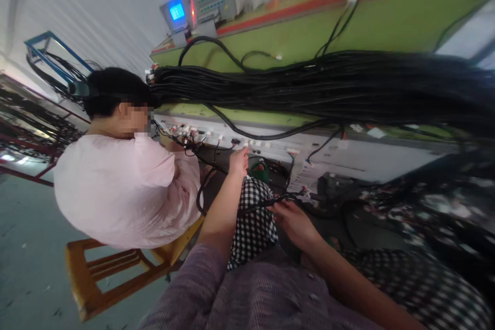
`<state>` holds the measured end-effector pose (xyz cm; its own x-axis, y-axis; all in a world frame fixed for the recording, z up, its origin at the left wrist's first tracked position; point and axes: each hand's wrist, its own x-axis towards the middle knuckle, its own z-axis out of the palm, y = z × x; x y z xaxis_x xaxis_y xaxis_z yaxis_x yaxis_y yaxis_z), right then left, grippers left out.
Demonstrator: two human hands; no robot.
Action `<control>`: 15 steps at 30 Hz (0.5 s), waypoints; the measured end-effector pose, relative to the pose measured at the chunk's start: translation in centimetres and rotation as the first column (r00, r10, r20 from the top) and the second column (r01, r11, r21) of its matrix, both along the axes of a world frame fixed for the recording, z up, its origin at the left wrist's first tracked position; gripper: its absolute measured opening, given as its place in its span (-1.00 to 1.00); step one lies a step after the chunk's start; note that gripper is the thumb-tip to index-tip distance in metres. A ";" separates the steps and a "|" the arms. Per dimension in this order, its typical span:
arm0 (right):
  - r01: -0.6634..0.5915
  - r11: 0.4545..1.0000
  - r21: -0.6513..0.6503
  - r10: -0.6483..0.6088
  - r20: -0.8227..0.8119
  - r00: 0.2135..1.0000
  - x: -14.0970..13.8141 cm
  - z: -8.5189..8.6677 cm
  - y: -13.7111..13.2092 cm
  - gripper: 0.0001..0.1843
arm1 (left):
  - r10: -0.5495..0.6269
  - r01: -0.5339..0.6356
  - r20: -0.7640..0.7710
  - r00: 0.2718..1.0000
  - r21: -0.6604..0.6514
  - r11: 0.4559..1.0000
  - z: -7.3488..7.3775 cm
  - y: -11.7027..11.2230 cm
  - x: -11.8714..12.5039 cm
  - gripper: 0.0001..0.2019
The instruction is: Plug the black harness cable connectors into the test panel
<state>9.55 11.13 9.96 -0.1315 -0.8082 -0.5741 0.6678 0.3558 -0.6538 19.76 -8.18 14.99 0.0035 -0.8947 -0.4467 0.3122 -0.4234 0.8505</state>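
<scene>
Overhead, one thick cable bundle (328, 87) runs along the green bench (386, 26), leaving only a narrow gap down to the white test panel (348, 157) at the bench edge. One co-worker (127, 191) on a wooden stool (100, 273) closes off the left side. Two hands work: the left hand (238, 160) reaches up, fingertips pinching a connector (245, 145) at the panel; the right hand (296, 221) grips a thin black cable (266, 202) over the lap, cable end past the fingertips
</scene>
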 end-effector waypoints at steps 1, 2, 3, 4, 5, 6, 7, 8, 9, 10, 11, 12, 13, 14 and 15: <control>0.006 1.000 0.014 -0.006 0.011 1.000 0.1 0.1 0.0 -0.59 | -0.004 0.004 0.005 1.000 0.002 1.000 0.1 -0.2 0.1 -0.76; 0.008 1.000 0.022 -0.008 0.021 1.000 0.1 0.2 -0.1 -0.57 | -0.009 0.009 0.011 1.000 0.005 1.000 0.2 -0.3 0.1 -0.75; 0.006 1.000 0.025 -0.007 0.028 1.000 0.2 0.3 -0.1 -0.57 | -0.016 0.015 0.016 1.000 0.007 1.000 0.3 -0.4 0.2 -0.75; 0.004 1.000 0.025 -0.005 0.030 1.000 0.3 0.4 -0.1 -0.57 | -0.023 0.023 0.021 1.000 0.011 1.000 0.3 -0.5 0.3 -0.75; 0.005 1.000 0.026 -0.006 0.029 1.000 0.3 0.6 -0.2 -0.58 | -0.032 0.031 0.026 0.999 0.014 0.999 0.4 -0.6 0.4 -0.75; 0.004 1.000 0.028 -0.004 0.027 1.000 0.4 0.7 -0.2 -0.59 | -0.040 0.040 0.030 0.999 0.018 0.999 0.4 -0.6 0.4 -0.74; 0.002 1.000 0.030 -0.003 0.024 1.000 0.4 0.8 -0.2 -0.61 | -0.049 0.048 0.033 0.998 0.021 0.999 0.5 -0.6 0.5 -0.74; -0.002 1.000 0.031 0.001 0.022 1.000 0.4 0.9 -0.3 -0.62 | -0.057 0.056 0.037 0.998 0.026 0.998 0.5 -0.6 0.5 -0.74; -0.006 0.999 0.031 0.006 0.019 1.000 0.4 1.0 -0.3 -0.63 | -0.064 0.062 0.040 0.997 0.031 0.998 0.5 -0.6 0.6 -0.74; -0.011 1.000 0.029 0.011 0.018 1.000 0.4 1.0 -0.3 -0.63 | -0.069 0.067 0.044 0.997 0.035 0.997 0.5 -0.6 0.6 -0.74; -0.017 1.000 0.024 0.017 0.016 1.000 0.3 1.0 -0.3 -0.64 | -0.073 0.071 0.047 0.996 0.039 0.997 0.5 -0.6 0.6 -0.74; -0.022 1.000 0.018 0.022 0.015 1.000 0.3 0.9 -0.3 -0.63 | -0.075 0.073 0.051 0.996 0.040 0.997 0.5 -0.6 0.6 -0.74; -0.026 1.000 0.012 0.026 0.013 1.000 0.2 0.8 -0.2 -0.62 | -0.075 0.073 0.054 0.996 0.040 0.997 0.5 -0.6 0.6 -0.75; -0.028 1.000 0.005 0.028 0.009 1.000 0.2 0.5 -0.2 -0.61 | -0.075 0.073 0.057 0.996 0.039 0.997 0.5 -0.6 0.5 -0.75; -0.034 0.999 -0.010 0.034 -0.007 0.999 0.1 0.2 -0.2 -0.61 | -0.075 0.073 0.060 0.995 0.036 0.997 0.5 -0.6 0.5 -0.75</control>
<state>9.69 10.96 10.20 -0.1076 -0.8182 -0.5648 0.6512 0.3713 -0.6619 20.29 -8.81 15.47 -0.0333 -0.8780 -0.4775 0.2267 -0.4719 0.8520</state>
